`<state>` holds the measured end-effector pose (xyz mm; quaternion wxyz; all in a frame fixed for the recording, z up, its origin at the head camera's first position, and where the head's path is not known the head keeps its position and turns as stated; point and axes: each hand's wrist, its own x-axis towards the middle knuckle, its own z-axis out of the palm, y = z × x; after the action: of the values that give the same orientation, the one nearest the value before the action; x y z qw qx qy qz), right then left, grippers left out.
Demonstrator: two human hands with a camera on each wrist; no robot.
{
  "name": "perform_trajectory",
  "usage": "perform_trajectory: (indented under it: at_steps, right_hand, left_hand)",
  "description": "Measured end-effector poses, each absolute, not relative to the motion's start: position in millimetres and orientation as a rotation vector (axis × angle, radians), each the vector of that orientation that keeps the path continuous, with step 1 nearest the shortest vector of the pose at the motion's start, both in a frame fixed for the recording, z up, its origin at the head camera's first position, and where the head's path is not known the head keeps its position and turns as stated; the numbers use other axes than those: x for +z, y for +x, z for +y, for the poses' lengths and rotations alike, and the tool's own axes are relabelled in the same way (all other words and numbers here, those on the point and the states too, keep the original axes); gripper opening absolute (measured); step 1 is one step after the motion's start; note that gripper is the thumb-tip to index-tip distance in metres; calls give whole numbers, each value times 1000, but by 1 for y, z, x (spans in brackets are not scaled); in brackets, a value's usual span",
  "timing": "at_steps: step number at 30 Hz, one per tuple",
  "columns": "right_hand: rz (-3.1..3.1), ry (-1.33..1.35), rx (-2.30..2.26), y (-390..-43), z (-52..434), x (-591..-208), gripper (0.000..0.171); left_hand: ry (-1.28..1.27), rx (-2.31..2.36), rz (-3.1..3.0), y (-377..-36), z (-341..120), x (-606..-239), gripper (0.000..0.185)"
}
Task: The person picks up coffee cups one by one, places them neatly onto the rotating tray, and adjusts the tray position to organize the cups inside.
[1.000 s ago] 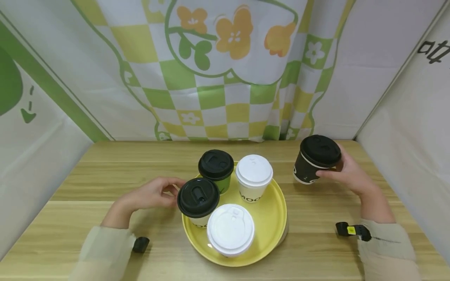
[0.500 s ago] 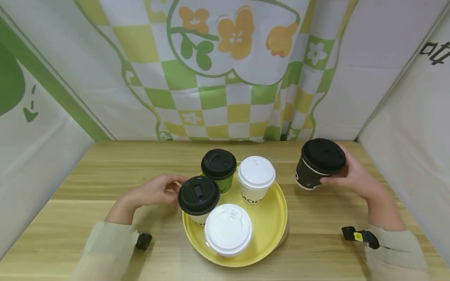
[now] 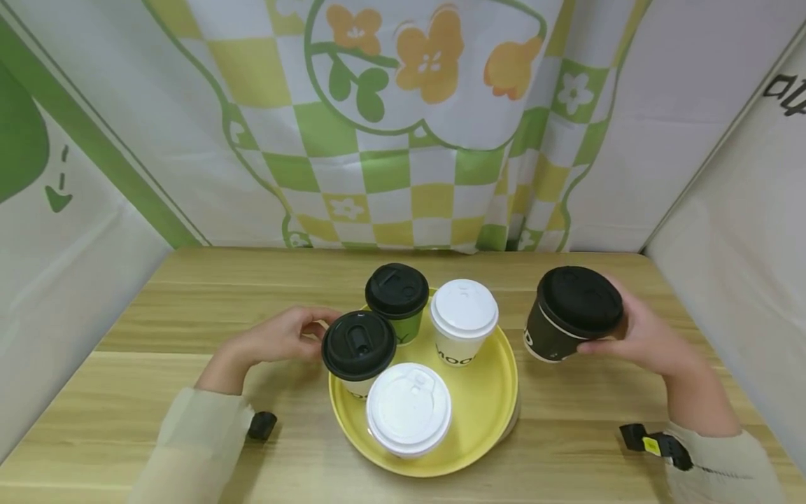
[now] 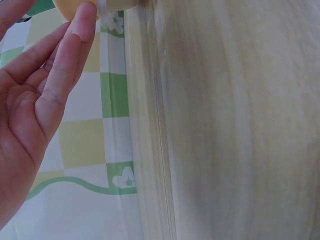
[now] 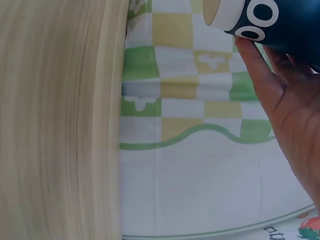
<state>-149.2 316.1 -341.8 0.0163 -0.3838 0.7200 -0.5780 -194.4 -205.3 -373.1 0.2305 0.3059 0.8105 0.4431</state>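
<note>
On the right of the head view, my right hand (image 3: pixel 651 336) grips a black paper cup (image 3: pixel 550 332) with a black lid. The cup tilts slightly; the right wrist view shows the cup's side (image 5: pixel 295 25) and white base edge over the fingers. My left hand (image 3: pixel 280 343) is at the left rim of a round yellow tray (image 3: pixel 485 420), fingers nearly straight in the left wrist view, fingertips partly behind a white cup with a black lid (image 3: pixel 359 346). The tray also bears a green cup with a black lid (image 3: pixel 397 294) and two white-lidded cups, one rear (image 3: pixel 464 311), one front (image 3: pixel 409 409).
The tray stands on a wood-grain table (image 3: pixel 170 322), slightly raised on something mostly hidden beneath it. A checkered floral curtain (image 3: pixel 409 154) hangs along the back edge. White printed cloth walls (image 3: pixel 743 210) close off both sides.
The right hand has brought the black cup nearer to the front, and the cup looks larger and more tilted. My left hand has stayed beside the tray, with the whole view shifting slightly.
</note>
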Motion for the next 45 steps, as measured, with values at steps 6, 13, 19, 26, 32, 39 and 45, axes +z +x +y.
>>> perform_trajectory:
  at_steps: [6,13,19,26,32,39,45]
  right_hand:
    - [2271,-1158,-1747,-142,308,-341,96]
    - [2285,-1150,-1653,-135,292,-339,95]
    - [2269,-1173,-1617,-132,277,-341,93]
    - [2179,-1320,-1616,-133,260,-351,99]
    - [2089,-1434,-1652,-132,247,-356,99]
    - [2114,-1298,-1579,-125,237,-361,98]
    - [2106,-1196,-1547,-120,227,-366,99]
  left_hand:
    - [825,1215,2230,-194,-202,-373,53]
    - [805,1223,2236,-197,-202,-375,53]
    - [784,1218,2234,-197,-201,-374,55]
    - [774,1210,2238,-196,-200,-372,56]
    - [786,1205,2247,-197,-200,-373,55]
    - [788,1214,2249,-196,-200,-373,54]
    - [790,1222,2243,-195,-200,-374,54]
